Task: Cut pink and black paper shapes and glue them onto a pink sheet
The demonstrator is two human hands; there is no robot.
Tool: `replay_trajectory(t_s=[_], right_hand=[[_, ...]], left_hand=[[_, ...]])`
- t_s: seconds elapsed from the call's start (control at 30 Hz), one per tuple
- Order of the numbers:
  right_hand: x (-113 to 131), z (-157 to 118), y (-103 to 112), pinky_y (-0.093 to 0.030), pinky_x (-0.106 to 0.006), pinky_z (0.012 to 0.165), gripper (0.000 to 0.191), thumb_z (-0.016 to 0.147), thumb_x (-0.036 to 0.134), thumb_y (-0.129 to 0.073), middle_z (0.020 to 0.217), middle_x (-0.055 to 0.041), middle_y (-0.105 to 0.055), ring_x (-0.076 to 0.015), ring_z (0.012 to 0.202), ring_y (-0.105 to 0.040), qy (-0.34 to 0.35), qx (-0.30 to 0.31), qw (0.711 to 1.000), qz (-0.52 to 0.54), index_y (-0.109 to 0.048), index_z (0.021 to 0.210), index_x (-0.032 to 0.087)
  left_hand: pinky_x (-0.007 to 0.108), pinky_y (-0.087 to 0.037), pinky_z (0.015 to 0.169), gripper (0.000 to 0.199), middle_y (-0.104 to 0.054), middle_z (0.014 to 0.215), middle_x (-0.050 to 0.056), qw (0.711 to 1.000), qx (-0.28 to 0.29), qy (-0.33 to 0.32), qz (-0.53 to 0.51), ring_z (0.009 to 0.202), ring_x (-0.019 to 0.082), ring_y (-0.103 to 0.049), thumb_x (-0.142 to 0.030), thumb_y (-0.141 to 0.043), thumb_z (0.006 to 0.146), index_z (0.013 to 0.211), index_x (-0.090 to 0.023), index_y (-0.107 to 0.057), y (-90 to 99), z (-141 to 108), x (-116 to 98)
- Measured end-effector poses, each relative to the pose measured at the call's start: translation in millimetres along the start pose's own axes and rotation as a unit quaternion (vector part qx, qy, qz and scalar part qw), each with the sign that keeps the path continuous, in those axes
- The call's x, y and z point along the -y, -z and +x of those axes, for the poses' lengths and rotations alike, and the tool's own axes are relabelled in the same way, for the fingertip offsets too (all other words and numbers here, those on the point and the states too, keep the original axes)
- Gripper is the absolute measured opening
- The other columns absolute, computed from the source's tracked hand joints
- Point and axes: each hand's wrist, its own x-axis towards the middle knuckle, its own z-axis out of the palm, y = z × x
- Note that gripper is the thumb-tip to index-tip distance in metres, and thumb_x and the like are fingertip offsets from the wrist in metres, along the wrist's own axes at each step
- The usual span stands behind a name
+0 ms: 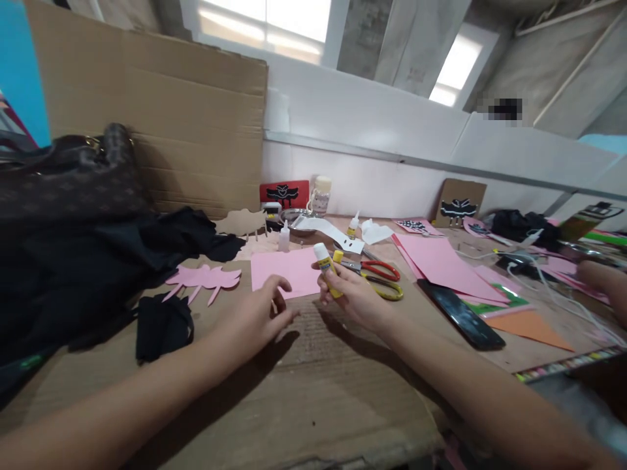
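My right hand (pixel 350 294) is closed around a glue stick (pixel 327 269), tilted, with its white end up and a yellow lower part between the fingers. A small yellow cap-like piece (pixel 337 256) shows right beside it; I cannot tell whether the hand holds it. To the left, my left hand (pixel 269 310) hovers with bent fingers apart and nothing in them. Behind both hands lies a pink sheet (pixel 274 271) on the table. Scissors with red and yellow handles (pixel 379 269) lie just beyond my right hand. A pink cut-out shape (pixel 203 279) lies left of the sheet.
Black cloth (pixel 98 274) and a brown handbag (pixel 73 179) fill the left side. Glue bottles (pixel 284 238) and white paper strips stand and lie behind. On the right are a phone (pixel 460 316), pink sheets (pixel 445 261), cables and another person's hand (pixel 605 281).
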Motion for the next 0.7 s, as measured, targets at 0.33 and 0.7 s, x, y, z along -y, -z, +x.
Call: replay_trajectory(t_s=[0.33,0.7], right_hand=[[-3.5,-17.1,-21.6,-0.041,-0.027,0.065,0.046,0.094,0.059,-0.077,0.089,0.0021,-0.061,-0.0133,0.073,-0.057,-0.049,0.114,0.989,-0.079,-0.058,0.118,0.025],[-3.3,-15.5,-19.5,-0.052,-0.037,0.094,0.049,0.097,0.06,-0.073,0.105,-0.0034,-0.071,-0.0186,0.098,-0.068,-0.03,0.192,0.976,-0.102,-0.061,0.128,0.023]], left_hand=[[0.056,-0.05,0.119,0.058,-0.071,0.14,0.015,0.946,-0.127,-0.025,-0.298,0.141,0.03,-0.063,-0.044,-0.075,0.087,0.132,-0.026,-0.043,10.5,-2.5,-3.2],[0.048,-0.057,0.107,0.052,-0.07,0.131,0.012,0.937,-0.138,-0.016,-0.322,0.125,0.026,-0.071,-0.044,-0.073,0.092,0.13,-0.024,-0.045,10.8,-5.8,-7.8]])
